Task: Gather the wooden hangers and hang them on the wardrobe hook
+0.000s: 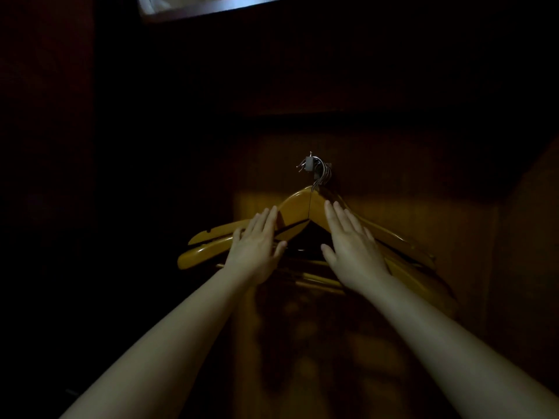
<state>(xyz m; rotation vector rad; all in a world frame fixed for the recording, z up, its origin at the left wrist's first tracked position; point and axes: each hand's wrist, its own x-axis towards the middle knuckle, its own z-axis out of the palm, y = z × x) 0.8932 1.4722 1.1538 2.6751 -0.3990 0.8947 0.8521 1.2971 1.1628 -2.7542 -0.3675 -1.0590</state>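
Observation:
Several wooden hangers (pixel 298 208) hang in a bunch from the wardrobe hook (pixel 311 165), their metal hooks gathered over it. My left hand (pixel 257 246) lies flat with straight fingers on the left arms of the hangers. Over the right arms my right hand (pixel 352 246) is spread flat, fingers straight. Neither hand curls round anything. The hangers' arms fan out unevenly; the lower bars are partly hidden behind my hands.
The hook is fixed to a brown wooden wardrobe panel (pixel 408 213), lit only around the hangers. Everything to the left is dark. A pale bright strip (pixel 211 4) shows at the top edge.

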